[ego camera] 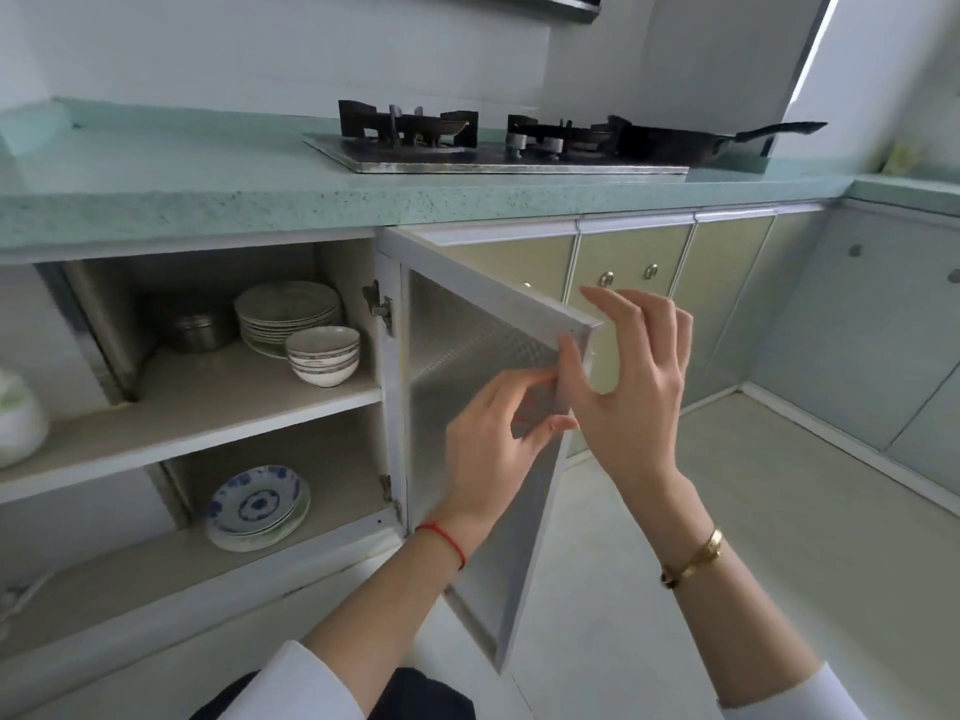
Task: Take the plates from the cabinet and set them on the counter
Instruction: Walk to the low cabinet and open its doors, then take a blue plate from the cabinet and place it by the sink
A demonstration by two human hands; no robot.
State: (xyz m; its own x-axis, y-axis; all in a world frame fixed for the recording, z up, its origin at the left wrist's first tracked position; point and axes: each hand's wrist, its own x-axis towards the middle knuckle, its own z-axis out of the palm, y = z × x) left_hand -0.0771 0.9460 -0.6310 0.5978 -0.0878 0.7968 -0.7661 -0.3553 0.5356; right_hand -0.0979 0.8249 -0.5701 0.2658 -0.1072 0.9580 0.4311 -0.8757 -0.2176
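Left grip (498,433) pinches the free edge of the open cabinet door (457,345); right grip (623,387) is spread wide, thumb against that edge.
The plates (288,309) sit stacked on the upper shelf (234,397), just beside nested bowls (322,356). Blue-patterned plates (257,506) lie on the lower shelf (156,574). The green counter (208,174) above carries a stove (467,148) and pan (675,142).

Upper shelf (218,397) carries plate stack (288,314), stacked bowls (323,356) and steel canister (200,330). Lower shelf (156,569) carries blue-patterned plates (257,504). Bench (182,174) carries hob (493,155).
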